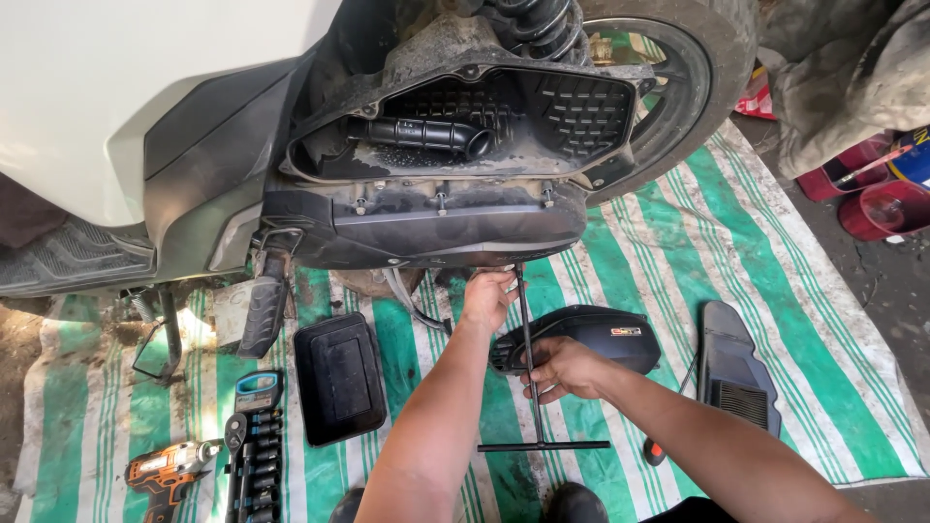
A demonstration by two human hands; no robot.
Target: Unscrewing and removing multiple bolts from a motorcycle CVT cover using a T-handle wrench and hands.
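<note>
Green-and-white striped tarp (823, 368) covers the dirt ground under a white scooter (126, 87), its side opened to show a black air box (484, 126) and a grimy engine case (436, 228). We grip a long black T-handle wrench (529, 358) that stands nearly upright, tip up at the lower edge of the case, crossbar down near the tarp's near edge. Our right hand (560, 368) is wrapped around the shaft midway, fingers closed on it. Our left hand (486, 295) sits at the top of the shaft against the case's underside, fingertips pinched there; what they pinch we cannot tell. Just right of the wrench lies a black plastic cover (591, 334) bearing a small rectangular label, light with a red patch. Farther right, an air filter panel (736, 373). Left of our arms, a flat black tray (339, 376). At the near left corner: a socket set (257, 450) with blue-topped rail, and an orange cordless driver (167, 470). Red cans (886, 199) stand off the tarp's right edge.
</note>
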